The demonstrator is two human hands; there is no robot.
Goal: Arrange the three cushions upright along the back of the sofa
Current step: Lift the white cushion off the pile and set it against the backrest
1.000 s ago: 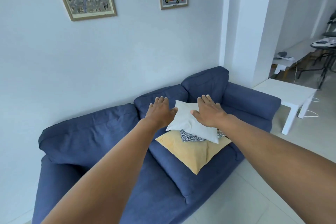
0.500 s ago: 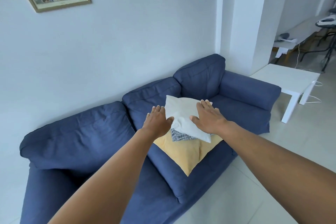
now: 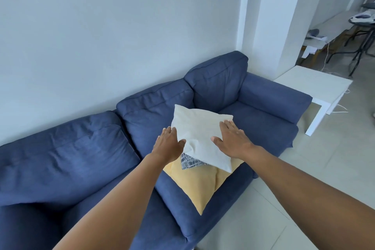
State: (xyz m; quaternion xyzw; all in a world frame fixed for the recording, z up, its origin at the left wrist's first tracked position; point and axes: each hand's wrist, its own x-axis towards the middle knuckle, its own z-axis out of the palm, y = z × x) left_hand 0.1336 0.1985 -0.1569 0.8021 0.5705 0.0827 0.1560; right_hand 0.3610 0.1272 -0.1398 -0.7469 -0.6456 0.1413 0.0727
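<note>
- White cushion [image 3: 199, 134] tops the stack on the sofa [image 3: 71, 158] seat's middle; your right hand [image 3: 233, 142] lies flat on it, your left hand [image 3: 168, 144] touches its left edge, fingers straight
- Your patterned cushion [image 3: 190, 162] is mostly hidden beneath, over the yellow cushion [image 3: 199, 184]

No readable text, labels, brands or numbers anywhere.

The 2 bare arms are reaching forward and down, converging slightly. The left hand [image 3: 169, 144] is lying palm down, fingers straight and together, thumb spreading rightward. The right hand [image 3: 233, 142] is lying flat likewise, its 4 fingers extending forward, thumb pointing left.
</note>
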